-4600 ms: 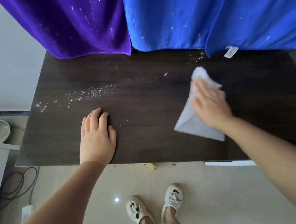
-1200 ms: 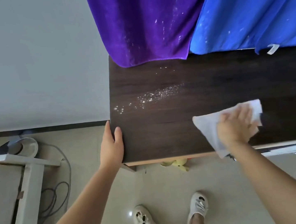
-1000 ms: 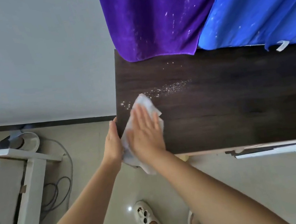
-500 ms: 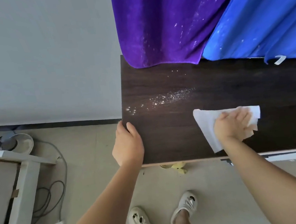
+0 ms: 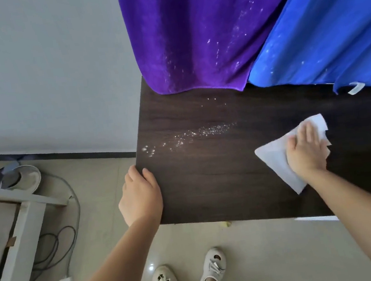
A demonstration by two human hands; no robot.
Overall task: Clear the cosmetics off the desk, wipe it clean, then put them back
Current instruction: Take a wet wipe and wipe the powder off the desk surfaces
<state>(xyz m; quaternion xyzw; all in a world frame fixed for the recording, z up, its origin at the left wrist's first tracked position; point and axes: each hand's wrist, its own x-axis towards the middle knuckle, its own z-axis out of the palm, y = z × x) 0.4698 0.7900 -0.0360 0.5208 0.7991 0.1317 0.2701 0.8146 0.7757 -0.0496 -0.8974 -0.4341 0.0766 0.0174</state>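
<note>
Pressing flat-fingered, the right grip (image 5: pixel 305 150) pins a white wipe (image 5: pixel 274 159) to the powder-flecked desk (image 5: pixel 209 184); left grip (image 5: pixel 139 193) clasps its edge.

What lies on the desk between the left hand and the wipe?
In the head view, only bare dark desk top separates the left hand from the white wipe; the scattered white powder lies farther back.

Soft even light, glare on floor (image 5: pixel 151 267), edges bowed, perhaps blurred

desk (image 5: pixel 209 184): right end cut off | wipe (image 5: pixel 274 159): partly under right hand (image 5: pixel 306 152)
</note>
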